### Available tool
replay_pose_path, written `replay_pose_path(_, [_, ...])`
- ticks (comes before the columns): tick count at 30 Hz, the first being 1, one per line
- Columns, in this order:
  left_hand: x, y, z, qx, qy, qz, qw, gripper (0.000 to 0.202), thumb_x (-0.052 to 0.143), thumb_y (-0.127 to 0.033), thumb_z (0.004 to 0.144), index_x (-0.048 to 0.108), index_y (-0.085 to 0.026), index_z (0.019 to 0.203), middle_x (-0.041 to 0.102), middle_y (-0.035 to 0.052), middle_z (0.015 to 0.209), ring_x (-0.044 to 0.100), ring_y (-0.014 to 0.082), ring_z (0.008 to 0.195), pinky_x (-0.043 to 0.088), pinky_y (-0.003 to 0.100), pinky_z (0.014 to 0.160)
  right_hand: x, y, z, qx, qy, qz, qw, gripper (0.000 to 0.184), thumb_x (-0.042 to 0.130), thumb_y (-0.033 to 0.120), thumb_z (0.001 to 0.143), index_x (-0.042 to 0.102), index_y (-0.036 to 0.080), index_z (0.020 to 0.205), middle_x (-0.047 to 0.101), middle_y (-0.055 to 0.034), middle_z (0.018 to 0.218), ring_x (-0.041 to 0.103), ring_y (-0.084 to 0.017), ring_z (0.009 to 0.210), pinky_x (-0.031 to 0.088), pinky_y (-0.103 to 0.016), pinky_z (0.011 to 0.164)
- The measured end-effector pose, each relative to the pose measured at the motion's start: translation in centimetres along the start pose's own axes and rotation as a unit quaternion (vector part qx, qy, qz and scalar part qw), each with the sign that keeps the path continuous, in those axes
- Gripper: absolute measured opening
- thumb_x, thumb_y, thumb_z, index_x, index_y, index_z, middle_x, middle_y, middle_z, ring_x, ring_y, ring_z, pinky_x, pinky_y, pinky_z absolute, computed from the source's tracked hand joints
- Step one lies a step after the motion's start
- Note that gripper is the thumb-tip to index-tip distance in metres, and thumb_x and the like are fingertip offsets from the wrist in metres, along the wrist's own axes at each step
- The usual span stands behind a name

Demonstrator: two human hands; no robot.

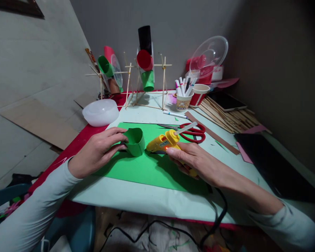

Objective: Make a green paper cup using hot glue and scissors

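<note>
My left hand (99,150) is closed around a green paper cylinder (134,141) that stands on a green paper sheet (147,169). My right hand (196,161) grips a yellow glue gun (164,141) lying low over the sheet, its nozzle pointing left and close to the cylinder's right side. A white glue stick pokes out of the gun's back, and a small red light glows on its body. The gun's black cord (217,217) runs off the table's near edge.
Red-handled scissors (193,132) lie behind the gun. A white bowl (101,112) sits at the left. A stick frame with red, green and black tubes (145,66) stands at the back, beside cups of markers (185,96), bamboo sticks (228,113) and a clear lid (208,56).
</note>
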State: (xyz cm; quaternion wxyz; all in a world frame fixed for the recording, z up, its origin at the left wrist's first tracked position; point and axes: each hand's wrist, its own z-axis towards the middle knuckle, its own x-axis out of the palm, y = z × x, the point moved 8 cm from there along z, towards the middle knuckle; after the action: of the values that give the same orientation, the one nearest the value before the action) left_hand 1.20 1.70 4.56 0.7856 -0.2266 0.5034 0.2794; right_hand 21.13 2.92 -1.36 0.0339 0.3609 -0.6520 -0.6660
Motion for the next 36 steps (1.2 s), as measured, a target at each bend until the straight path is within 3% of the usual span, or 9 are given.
replay_pose_path(17, [-0.2,-0.2,0.1,-0.009,0.002,0.004,1.000,0.016,0.051,-0.021,0.098,0.063,-0.010,0.100,0.065,0.0174,0.115,0.066,0.0240,0.105,0.051,0.032,0.087,0.9,1.4,-0.7,-0.013,0.002,-0.051,0.999,0.050,0.040,0.053,0.098,0.036,0.021,0.060,0.041,0.0043,0.054,0.041,-0.012,0.051,0.031,-0.029,0.054])
replay_pose_path(27, [-0.2,-0.3,0.2,-0.015,0.007,-0.003,1.000,0.015,0.048,-0.020,0.098,0.061,-0.014,0.098,0.058,0.0182,0.130,0.062,0.0249,0.113,0.050,0.034,0.091,-1.0,0.3,0.0,0.001,-0.028,0.011,1.000,0.045,0.045,0.055,0.095,0.045,0.020,0.066,0.044,0.0042,0.057,0.042,-0.011,0.051,0.032,-0.026,0.050])
replay_pose_path(31, [-0.1,-0.6,0.5,-0.021,0.015,-0.009,1.000,0.015,0.047,-0.021,0.099,0.061,-0.015,0.094,0.049,0.0191,0.143,0.059,0.0263,0.120,0.048,0.036,0.095,-1.0,0.2,0.8,0.006,-0.032,0.036,0.999,0.043,0.046,0.053,0.095,0.047,0.020,0.067,0.046,0.0040,0.056,0.043,-0.011,0.049,0.033,-0.025,0.047])
replay_pose_path(36, [0.3,-0.7,0.9,-0.026,0.035,-0.011,0.999,0.017,0.046,-0.022,0.099,0.060,-0.015,0.091,0.048,0.0193,0.144,0.059,0.0268,0.118,0.048,0.037,0.095,-1.0,0.0,1.5,0.019,-0.029,0.059,0.998,0.043,0.047,0.054,0.094,0.048,0.019,0.069,0.047,0.0031,0.058,0.044,-0.010,0.047,0.033,-0.023,0.044])
